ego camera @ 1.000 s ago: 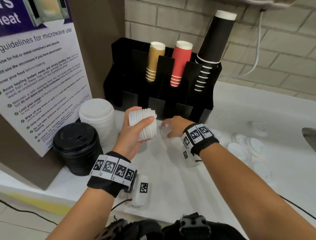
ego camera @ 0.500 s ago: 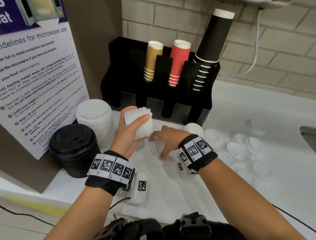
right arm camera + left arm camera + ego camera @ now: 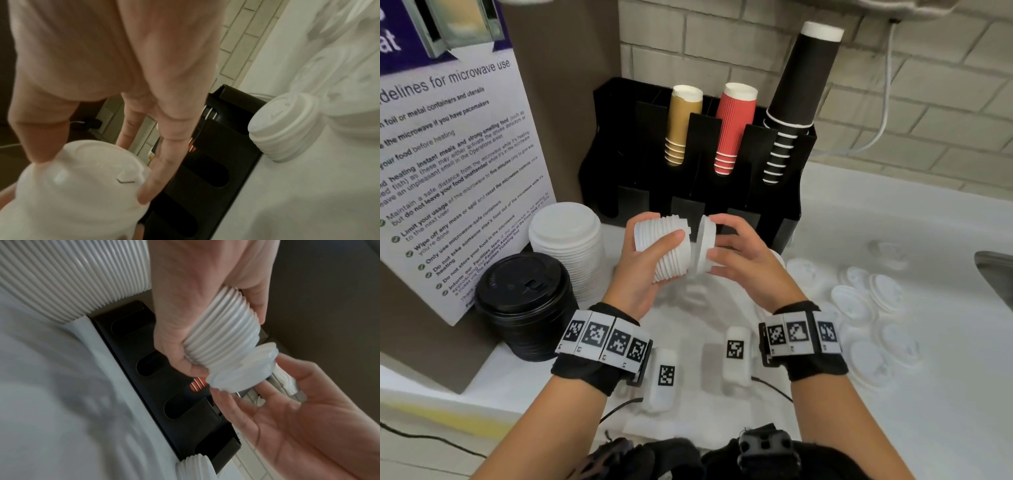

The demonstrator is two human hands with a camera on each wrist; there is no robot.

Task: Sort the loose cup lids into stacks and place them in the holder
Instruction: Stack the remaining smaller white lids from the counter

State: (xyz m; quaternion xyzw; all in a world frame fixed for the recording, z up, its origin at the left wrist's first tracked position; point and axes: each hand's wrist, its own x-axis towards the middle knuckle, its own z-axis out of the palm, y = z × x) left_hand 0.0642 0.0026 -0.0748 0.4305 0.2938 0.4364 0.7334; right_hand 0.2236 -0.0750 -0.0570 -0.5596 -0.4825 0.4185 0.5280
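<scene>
My left hand (image 3: 654, 255) grips a stack of small white lids (image 3: 664, 246) held sideways above the counter, in front of the black holder (image 3: 691, 202). My right hand (image 3: 726, 246) pinches a single white lid (image 3: 705, 241) by its rim and holds it against the open end of that stack. In the left wrist view the stack of small white lids (image 3: 222, 332) meets the single lid (image 3: 244, 369). The right wrist view shows the single lid (image 3: 82, 177) between my fingertips (image 3: 148, 193). Loose white lids (image 3: 873, 301) lie scattered on the counter to the right.
A tall stack of larger white lids (image 3: 566, 246) and a stack of black lids (image 3: 525, 301) stand at the left by a microwave sign (image 3: 448, 164). The holder carries gold, red and black cups (image 3: 736, 126). A short lid stack (image 3: 283, 128) stands by the holder. A sink edge (image 3: 996, 270) shows far right.
My right hand picked one lid off the counter and brought it up to the end of the stack. My left hand tilted the stack sideways towards it.
</scene>
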